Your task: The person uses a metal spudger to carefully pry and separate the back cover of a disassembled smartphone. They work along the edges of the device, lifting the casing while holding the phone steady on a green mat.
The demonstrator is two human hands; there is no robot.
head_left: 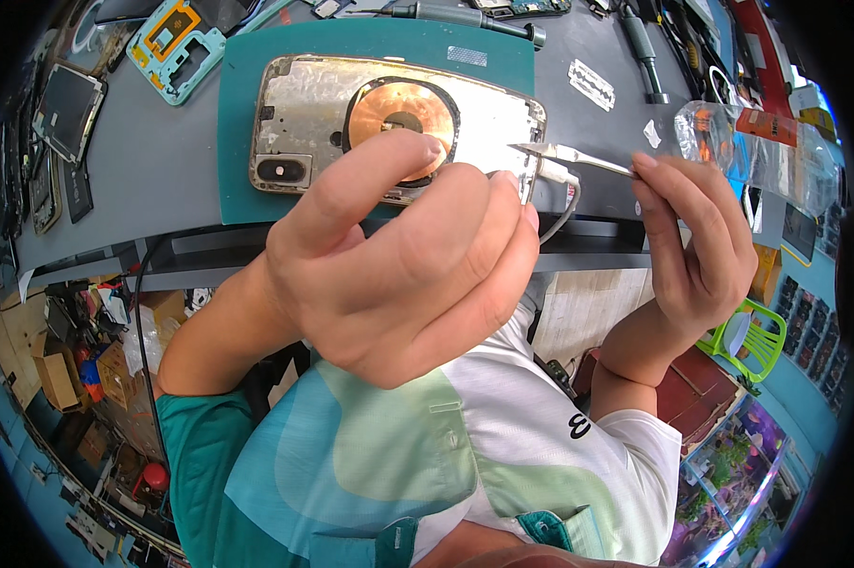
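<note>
A phone (304,95) lies face down on a teal mat (379,43), its back cover off and a round copper coil (427,109) exposed; a camera module (283,170) sits at its left end. Over its near edge, my left hand (408,256) is raised with curled fingers, hiding part of the phone; what is inside them, if anything, does not show. Between thumb and fingertips my right hand (696,222) pinches the end of a slim metal knife (578,156). Its pointed blade reaches left over the phone's right end, but I cannot tell whether it touches.
Beside the phone's right end runs a white cable (573,197). A razor blade (591,84), a grey screwdriver (642,52) and a clear plastic bag (796,170) lie to the right. A light-blue phone frame (167,71) and a loose screen (70,112) are on the left.
</note>
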